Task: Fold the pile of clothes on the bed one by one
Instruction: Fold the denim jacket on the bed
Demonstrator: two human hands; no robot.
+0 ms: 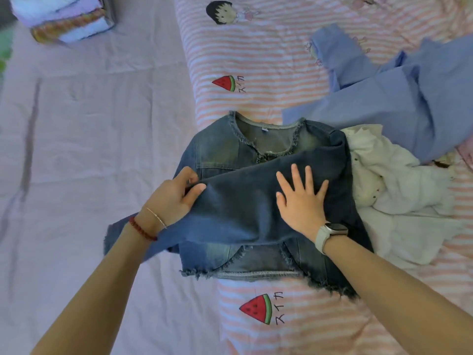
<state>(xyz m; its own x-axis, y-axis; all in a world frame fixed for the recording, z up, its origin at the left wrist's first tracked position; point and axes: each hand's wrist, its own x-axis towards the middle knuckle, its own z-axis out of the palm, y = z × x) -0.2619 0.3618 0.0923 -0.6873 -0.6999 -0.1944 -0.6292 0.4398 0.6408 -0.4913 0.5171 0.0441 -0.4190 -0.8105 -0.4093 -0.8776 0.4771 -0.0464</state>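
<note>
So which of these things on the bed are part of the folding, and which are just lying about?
Part of the job:
- denim jacket, sleeve pinched by the left hand, pressed flat by the right hand
- white garment, unfolded
- blue garment, unfolded
- folded stack, far corner

Just lying about:
- striped quilt with watermelon prints
- pink sheet

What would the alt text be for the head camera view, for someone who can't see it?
A person folds a denim jacket on a bed: the left hand pinches the sleeve laid across it while the right hand presses flat on it. A white garment and a blue shirt lie unfolded to the right; folded clothes sit far left.
</note>
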